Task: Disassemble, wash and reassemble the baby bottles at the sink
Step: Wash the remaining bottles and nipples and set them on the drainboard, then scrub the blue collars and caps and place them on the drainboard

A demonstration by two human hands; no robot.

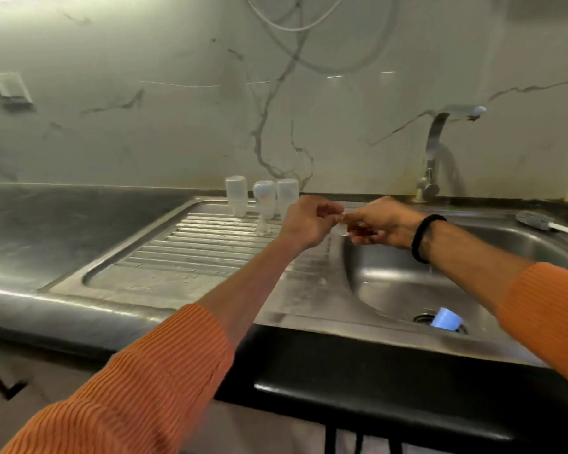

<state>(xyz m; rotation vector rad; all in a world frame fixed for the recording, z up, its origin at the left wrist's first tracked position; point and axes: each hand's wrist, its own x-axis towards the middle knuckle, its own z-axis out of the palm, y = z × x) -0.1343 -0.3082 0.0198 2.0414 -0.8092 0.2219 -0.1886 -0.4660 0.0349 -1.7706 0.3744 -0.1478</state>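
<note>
Head view: both hands, left hand (304, 221) and right hand (382, 224), meet pinching a small clear bottle part (343, 228) above the sink (404, 283) rim at centre; wet, it could slip toward the drain at 5 o'clock.

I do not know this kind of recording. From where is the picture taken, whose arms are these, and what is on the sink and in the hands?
There is no machine here. A person wears a camera on the head, so you look forward and down along their own arms in orange sleeves.

The left hand and the right hand meet above the edge of the steel sink. Together they pinch a small clear part; it is too blurred to name.

Three clear bottle pieces stand at the back of the ribbed draining board. A blue cap lies by the drain. A brush rests on the sink's right rim. The tap stands behind.
</note>
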